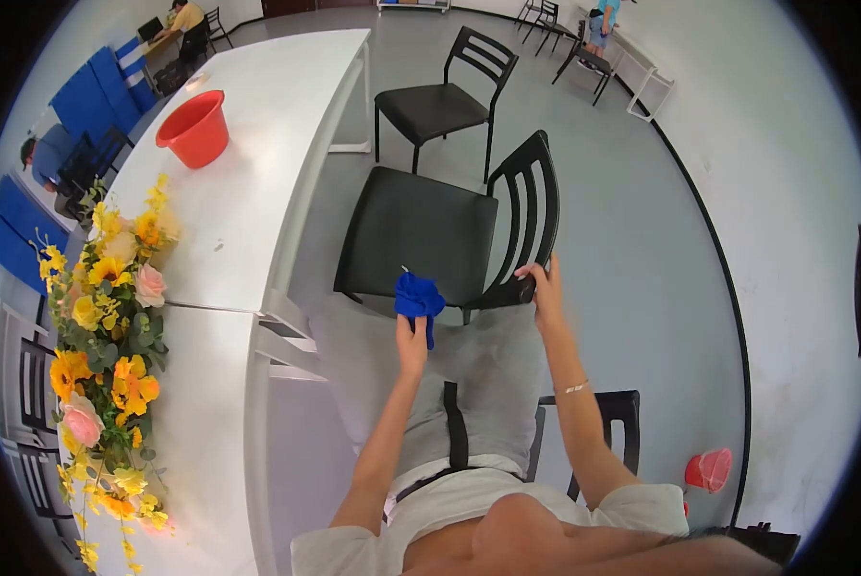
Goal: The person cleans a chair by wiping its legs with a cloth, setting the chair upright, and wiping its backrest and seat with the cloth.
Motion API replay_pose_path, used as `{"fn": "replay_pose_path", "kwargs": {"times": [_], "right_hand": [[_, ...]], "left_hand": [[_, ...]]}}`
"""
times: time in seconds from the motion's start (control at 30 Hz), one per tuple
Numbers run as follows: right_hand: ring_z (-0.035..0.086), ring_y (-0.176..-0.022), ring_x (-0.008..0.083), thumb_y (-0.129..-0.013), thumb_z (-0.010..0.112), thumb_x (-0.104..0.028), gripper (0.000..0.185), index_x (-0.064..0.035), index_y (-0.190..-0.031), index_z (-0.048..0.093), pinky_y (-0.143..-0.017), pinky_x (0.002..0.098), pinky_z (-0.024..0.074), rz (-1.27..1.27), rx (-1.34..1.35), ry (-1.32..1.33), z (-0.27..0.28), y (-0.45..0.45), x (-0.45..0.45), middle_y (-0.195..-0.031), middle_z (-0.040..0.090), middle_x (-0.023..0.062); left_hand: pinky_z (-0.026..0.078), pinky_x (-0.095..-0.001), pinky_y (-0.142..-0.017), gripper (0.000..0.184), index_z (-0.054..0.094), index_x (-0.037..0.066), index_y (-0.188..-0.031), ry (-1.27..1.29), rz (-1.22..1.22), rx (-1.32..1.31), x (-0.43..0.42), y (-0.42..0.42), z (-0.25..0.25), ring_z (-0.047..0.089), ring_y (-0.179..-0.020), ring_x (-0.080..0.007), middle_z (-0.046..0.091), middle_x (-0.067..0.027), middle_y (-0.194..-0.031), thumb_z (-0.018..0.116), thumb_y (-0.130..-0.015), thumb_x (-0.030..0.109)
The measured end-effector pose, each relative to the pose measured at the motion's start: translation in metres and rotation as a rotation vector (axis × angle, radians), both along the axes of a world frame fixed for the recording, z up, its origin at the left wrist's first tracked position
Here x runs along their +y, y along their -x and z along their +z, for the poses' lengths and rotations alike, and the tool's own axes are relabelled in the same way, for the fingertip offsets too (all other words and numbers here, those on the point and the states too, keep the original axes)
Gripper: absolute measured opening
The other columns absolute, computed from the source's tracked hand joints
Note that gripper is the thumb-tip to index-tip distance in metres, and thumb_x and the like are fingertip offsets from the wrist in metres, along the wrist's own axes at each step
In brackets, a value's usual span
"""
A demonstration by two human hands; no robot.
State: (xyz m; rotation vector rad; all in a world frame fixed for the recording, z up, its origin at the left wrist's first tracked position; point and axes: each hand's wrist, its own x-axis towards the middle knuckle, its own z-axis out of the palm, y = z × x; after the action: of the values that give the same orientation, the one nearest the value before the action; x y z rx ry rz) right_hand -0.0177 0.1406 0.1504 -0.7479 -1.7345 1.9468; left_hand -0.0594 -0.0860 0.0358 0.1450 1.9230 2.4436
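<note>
My left hand [412, 338] is closed round a bunched blue cloth [418, 296], held over the front part of a black chair's seat [416, 230]. A loose end of the cloth hangs beside my fingers. To the right, my right hand [543, 288] grips the near end of the same chair's slatted backrest [528, 211], its fingers bent over the frame. The chair stands directly before my legs, with its backrest on the right side.
A white table [233, 202] along the left bears a red basin [196, 130] and a flower arrangement [113, 355]. Another black chair [437, 108] stands beyond. A pink bucket [709, 470] is at lower right. Several people are in the background.
</note>
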Motion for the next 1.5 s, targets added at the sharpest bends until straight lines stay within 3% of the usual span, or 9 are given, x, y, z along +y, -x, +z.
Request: {"fn": "replay_pose_path", "kwargs": {"times": [0.07,0.17,0.3,0.5,0.7,0.93,1.07,1.27,1.5], "right_hand": [[0.059,-0.089,0.0098,-0.091,0.052,-0.013,0.048,-0.0133,-0.138,0.042,-0.071,0.0253,0.0489,-0.025,-0.020,-0.013,-0.012,-0.013,-0.014,-0.099,0.065,0.0040],[0.054,-0.116,0.0209,-0.097,0.049,-0.014,0.043,-0.0069,-0.138,0.042,-0.102,0.0362,0.0396,-0.086,0.086,-0.037,-0.025,-0.030,-0.034,-0.131,0.052,0.0080],[0.041,-0.132,0.0219,-0.099,0.044,-0.015,0.042,-0.0034,-0.139,0.042,-0.112,0.0373,0.0309,-0.124,0.116,-0.122,-0.013,-0.046,-0.067,-0.139,0.047,0.0109],[0.032,-0.139,0.0247,-0.100,0.039,-0.014,0.047,-0.0021,-0.145,0.032,-0.115,0.0379,0.0240,-0.107,0.031,-0.120,-0.030,-0.071,-0.092,-0.149,0.036,0.0116],[0.026,-0.143,0.0269,-0.099,0.038,-0.011,0.053,-0.0038,-0.149,0.023,-0.114,0.0375,0.0246,-0.038,0.048,-0.088,-0.035,-0.077,-0.097,-0.156,0.026,0.0102],[0.031,-0.140,0.0285,-0.097,0.041,-0.007,0.057,-0.0068,-0.151,0.021,-0.108,0.0381,0.0348,-0.059,0.019,-0.012,-0.027,-0.080,-0.103,-0.154,0.026,0.0086],[0.032,-0.139,0.0258,-0.096,0.044,-0.005,0.059,-0.0050,-0.150,0.021,-0.110,0.0359,0.0291,-0.036,0.041,0.034,-0.031,-0.080,-0.099,-0.152,0.030,0.0129],[0.031,-0.140,0.0256,-0.096,0.046,-0.006,0.060,-0.0016,-0.150,0.020,-0.112,0.0359,0.0257,-0.032,0.086,-0.020,-0.044,-0.087,-0.102,-0.149,0.032,0.0161],[0.032,-0.139,0.0264,-0.096,0.046,-0.007,0.061,-0.0009,-0.150,0.019,-0.112,0.0364,0.0254,0.010,0.080,-0.075,-0.052,-0.094,-0.105,-0.149,0.033,0.0173]], "left_hand": [[0.041,-0.0305,-0.096,0.036,0.050,-0.003,-0.128,-0.005,-0.055,-0.049,0.005,-0.005,-0.003,0.054,-0.108,-0.0162,0.060,-0.0096,-0.118,0.053,-0.099,0.018],[0.043,-0.0322,-0.095,0.034,0.053,-0.001,-0.126,0.080,-0.206,-0.043,0.012,-0.014,-0.010,0.057,-0.105,-0.0188,0.062,-0.0112,-0.114,0.056,-0.096,0.016],[0.045,-0.0327,-0.090,0.033,0.056,0.001,-0.122,0.303,-0.528,-0.032,0.025,-0.035,-0.005,0.061,-0.100,-0.0226,0.064,-0.0142,-0.108,0.058,-0.094,0.019],[0.041,-0.0390,-0.097,0.038,0.053,0.001,-0.125,0.349,-0.709,-0.187,0.048,-0.032,-0.001,0.056,-0.112,-0.0335,0.059,-0.0197,-0.119,0.049,-0.098,0.027],[0.028,-0.0394,-0.109,0.047,0.041,-0.003,-0.136,0.237,-0.803,0.104,0.148,0.027,-0.011,0.038,-0.132,-0.0369,0.042,-0.0248,-0.140,0.043,-0.101,0.027],[0.022,-0.0353,-0.113,0.056,0.026,-0.005,-0.145,-0.152,-0.358,0.099,0.256,0.110,0.055,0.032,-0.136,-0.0304,0.036,-0.0202,-0.145,0.040,-0.102,0.029],[0.023,-0.0355,-0.112,0.055,0.028,-0.004,-0.144,-0.059,-0.316,0.041,0.248,0.109,0.062,0.034,-0.134,-0.0299,0.034,-0.0204,-0.145,0.042,-0.102,0.029],[0.025,-0.0325,-0.111,0.056,0.024,-0.001,-0.148,0.166,-0.618,0.071,0.183,0.045,0.016,0.036,-0.134,-0.0250,0.037,-0.0181,-0.146,0.040,-0.104,0.029],[0.029,-0.0314,-0.109,0.069,0.028,0.002,-0.148,0.175,-0.777,-0.478,0.114,-0.005,-0.002,0.039,-0.131,-0.0234,0.042,-0.0169,-0.142,0.033,-0.102,0.052]]}}
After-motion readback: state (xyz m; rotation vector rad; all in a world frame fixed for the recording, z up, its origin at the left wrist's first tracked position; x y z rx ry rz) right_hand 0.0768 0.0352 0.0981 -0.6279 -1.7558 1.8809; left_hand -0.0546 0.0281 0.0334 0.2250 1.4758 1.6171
